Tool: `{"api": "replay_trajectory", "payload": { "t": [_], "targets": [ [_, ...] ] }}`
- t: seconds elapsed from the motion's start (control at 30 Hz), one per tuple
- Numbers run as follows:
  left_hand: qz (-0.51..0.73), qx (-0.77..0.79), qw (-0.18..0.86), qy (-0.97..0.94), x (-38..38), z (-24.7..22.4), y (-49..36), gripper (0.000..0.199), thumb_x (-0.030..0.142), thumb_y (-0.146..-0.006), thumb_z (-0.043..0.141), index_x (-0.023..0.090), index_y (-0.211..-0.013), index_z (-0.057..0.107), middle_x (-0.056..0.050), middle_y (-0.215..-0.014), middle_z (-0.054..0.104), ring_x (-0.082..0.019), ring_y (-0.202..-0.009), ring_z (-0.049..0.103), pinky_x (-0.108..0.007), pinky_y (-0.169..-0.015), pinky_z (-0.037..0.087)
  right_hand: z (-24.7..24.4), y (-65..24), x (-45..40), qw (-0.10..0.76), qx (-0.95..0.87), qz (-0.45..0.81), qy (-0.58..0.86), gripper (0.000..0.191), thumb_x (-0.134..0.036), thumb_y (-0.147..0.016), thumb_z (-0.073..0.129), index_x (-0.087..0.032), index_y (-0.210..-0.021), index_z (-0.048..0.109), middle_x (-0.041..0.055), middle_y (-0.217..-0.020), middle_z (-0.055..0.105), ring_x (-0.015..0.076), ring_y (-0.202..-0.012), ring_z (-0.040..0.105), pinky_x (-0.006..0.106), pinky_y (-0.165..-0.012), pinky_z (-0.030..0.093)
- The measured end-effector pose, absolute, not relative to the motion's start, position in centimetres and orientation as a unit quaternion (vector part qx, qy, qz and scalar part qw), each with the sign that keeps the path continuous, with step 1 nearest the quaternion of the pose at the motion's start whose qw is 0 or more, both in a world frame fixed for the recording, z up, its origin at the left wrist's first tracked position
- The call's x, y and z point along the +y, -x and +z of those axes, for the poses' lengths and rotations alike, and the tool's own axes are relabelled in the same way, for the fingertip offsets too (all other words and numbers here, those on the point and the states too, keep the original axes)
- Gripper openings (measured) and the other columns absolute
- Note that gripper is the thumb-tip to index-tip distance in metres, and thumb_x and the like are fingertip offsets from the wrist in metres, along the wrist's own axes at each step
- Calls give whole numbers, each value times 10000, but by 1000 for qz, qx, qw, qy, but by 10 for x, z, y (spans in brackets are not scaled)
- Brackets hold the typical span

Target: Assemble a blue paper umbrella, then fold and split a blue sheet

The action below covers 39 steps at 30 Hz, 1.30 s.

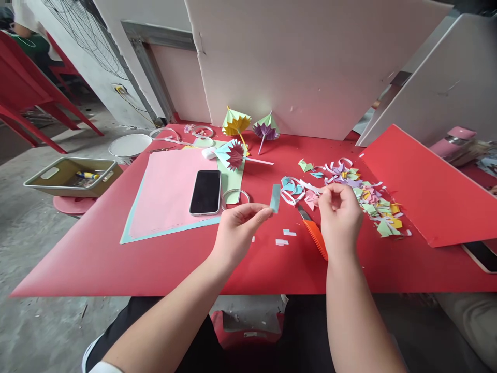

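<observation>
Between thumb and fingers, my left hand (248,217) pinches a small blue-green strip of paper (275,198), held upright above the red table. My right hand (339,212) is closed in a pinch at the edge of a heap of paper scraps (382,207); what its fingertips hold, if anything, is too small to make out. Below and between the hands lies an orange-handled cutting tool (315,238), its metal end toward the scraps. Small pale paper bits (281,242) lie in front of it. A roll of clear tape (235,197) is just behind my left hand.
A phone (205,191) rests on pink paper sheets (163,197) at left. Small folded paper umbrellas (266,127) stand or lie at the back. A raised red board (430,191) slopes at right beside a pink bottle (452,142). An olive basket (73,176) sits on a stool.
</observation>
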<state>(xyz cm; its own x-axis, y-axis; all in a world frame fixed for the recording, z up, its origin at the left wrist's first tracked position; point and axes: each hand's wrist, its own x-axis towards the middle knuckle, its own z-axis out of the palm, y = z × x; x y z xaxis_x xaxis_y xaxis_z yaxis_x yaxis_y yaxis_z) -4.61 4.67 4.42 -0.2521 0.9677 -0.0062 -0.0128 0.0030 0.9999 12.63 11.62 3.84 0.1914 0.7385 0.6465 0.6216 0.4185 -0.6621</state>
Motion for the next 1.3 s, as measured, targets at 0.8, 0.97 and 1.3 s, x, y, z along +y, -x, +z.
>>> {"api": "replay_trajectory", "payload": {
  "t": [0.8,0.97,1.3],
  "targets": [
    [511,416,-156,-735,55,11,78,365,110,-783,612,341,-1065,630,-19,-963,697,-197,-860,623,-333,-737,431,46,-114,101,450,-618,498,409,285,-421,-788,579,-151,-812,669,63,-744,673,162,-692,649,239,-514,545],
    [471,327,-211,-792,48,23,70,262,85,-732,660,270,-917,661,-14,-916,706,-178,-829,628,-292,-682,465,50,-115,98,358,-644,571,362,178,-340,-740,657,-186,-827,682,30,-786,681,141,-730,642,258,-627,551],
    [460,298,-222,-806,50,29,62,226,80,-679,716,185,-862,635,-9,-804,693,-165,-756,607,-277,-609,483,52,-123,98,297,-611,662,317,238,-256,-701,705,-256,-933,656,-10,-784,630,109,-778,598,219,-681,499]
  ]
}}
